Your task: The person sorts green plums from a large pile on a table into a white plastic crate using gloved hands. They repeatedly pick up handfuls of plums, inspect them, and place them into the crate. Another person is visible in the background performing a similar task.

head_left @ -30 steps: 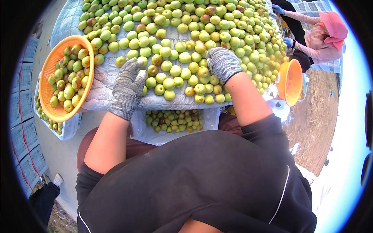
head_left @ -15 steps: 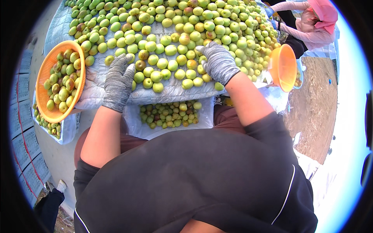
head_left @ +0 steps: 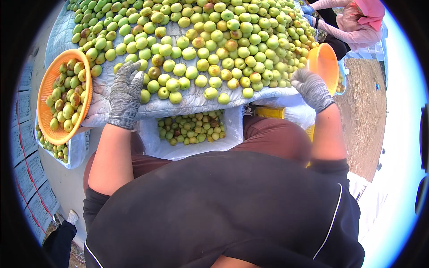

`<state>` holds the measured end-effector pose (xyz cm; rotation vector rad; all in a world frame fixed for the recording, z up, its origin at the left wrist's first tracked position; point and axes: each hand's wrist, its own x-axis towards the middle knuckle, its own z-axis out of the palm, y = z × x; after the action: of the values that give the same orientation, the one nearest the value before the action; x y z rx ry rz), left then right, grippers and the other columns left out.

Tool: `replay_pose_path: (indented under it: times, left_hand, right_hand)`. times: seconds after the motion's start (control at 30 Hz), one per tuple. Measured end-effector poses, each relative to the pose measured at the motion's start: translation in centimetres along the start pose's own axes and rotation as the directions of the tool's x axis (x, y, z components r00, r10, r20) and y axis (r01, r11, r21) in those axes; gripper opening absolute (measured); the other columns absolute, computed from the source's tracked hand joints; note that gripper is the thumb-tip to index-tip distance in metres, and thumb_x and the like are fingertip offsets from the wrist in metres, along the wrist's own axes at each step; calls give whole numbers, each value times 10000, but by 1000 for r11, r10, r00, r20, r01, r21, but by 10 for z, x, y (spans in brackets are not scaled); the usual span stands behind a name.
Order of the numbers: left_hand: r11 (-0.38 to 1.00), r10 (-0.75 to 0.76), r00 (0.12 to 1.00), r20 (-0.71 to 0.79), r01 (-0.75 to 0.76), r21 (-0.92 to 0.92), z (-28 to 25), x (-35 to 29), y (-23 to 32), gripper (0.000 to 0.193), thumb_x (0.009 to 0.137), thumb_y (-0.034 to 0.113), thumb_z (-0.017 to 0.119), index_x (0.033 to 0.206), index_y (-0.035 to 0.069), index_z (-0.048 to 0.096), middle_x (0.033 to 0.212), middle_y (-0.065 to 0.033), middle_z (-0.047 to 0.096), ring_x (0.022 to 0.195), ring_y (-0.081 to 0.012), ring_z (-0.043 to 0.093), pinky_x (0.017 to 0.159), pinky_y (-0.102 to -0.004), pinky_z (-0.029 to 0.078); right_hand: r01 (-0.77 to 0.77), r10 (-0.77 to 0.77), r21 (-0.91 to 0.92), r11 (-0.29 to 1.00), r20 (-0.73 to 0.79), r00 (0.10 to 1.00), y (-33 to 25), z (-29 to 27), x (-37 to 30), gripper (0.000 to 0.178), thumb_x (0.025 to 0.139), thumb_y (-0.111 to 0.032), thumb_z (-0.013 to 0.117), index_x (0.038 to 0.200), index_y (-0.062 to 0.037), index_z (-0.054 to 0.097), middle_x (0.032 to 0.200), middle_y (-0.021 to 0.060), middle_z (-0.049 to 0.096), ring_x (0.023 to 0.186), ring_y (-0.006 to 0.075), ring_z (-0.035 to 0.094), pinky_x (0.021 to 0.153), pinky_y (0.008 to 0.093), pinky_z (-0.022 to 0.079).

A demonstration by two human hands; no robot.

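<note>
Green jujubes point(head_left: 201, 80), many with brown patches, lie spread over a quilted cloth point(head_left: 107, 105). At the left edge of the spread, my left hand point(head_left: 124, 96) in a grey knit glove rests over the cloth, thumb and fingers apart, with nothing seen in it. My right hand point(head_left: 313, 91), gloved alike, is in the air beside the orange basket point(head_left: 331, 69) at the right. Its fingers are curled together, and what they hold, if anything, is hidden. Another orange basket point(head_left: 43, 105), tilted and partly filled with browner jujubes, stands left of my left hand.
Below the cloth's near edge, a lined box point(head_left: 232, 134) of jujubes sits between my legs. A white crate point(head_left: 78, 154) with more fruit is under the left basket. At the far right a person in pink point(head_left: 353, 27) works at the spread. Stacked cartons point(head_left: 29, 152) line the left.
My right hand has moved right, from above the jujubes to the right basket, and its fingers have curled in. The left hand has shifted only slightly, staying open.
</note>
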<state>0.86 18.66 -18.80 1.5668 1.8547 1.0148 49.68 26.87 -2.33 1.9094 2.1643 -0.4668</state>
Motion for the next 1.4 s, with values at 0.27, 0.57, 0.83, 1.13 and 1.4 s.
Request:
replay_pose_path:
  times: [0.27,0.57,0.83,1.13,1.4]
  left_hand:
    - [994,-6,999,48,1,105,5,0,4,364,1003,119,599,1357,36,595,1351,-151,623,1280,-266,579,1117,-371,427]
    - [997,31,999,37,-33,67,16,2,-3,365,984,124,620,1335,24,633,1349,-178,623,1312,-311,554,1149,-406,397]
    - [997,38,999,28,-40,64,19,2,-3,340,987,127,619,1309,18,641,1326,-172,630,1302,-304,564,1134,-404,415]
    - [999,15,1000,16,-16,37,17,1,-2,333,980,142,642,1292,26,654,1339,-187,629,1302,-325,576,1129,-413,429]
    - [995,10,1000,9,-11,102,19,1,1,359,965,202,689,1288,47,662,1377,-189,609,1328,-327,561,1135,-416,427]
  right_hand:
    - [318,-325,-91,944,-427,844,-4,63,19,418,923,-325,719,1256,-75,690,1174,183,703,1143,348,649,1004,446,507]
    - [382,-156,136,914,-751,641,-126,155,78,510,807,-352,801,1252,-119,705,1368,151,575,1293,382,468,1109,496,397]
    - [639,-557,-66,766,-564,610,-193,166,63,652,918,-377,677,1482,-108,492,1594,219,339,1466,459,316,1230,520,275]
    - [-26,49,42,999,-730,682,-56,155,69,744,899,-358,716,1494,-22,424,1533,280,372,1438,473,329,1186,597,267]
    - [470,-471,-128,873,-465,749,-134,188,33,667,949,-333,609,1507,-16,427,1556,224,396,1474,393,326,1227,519,268]
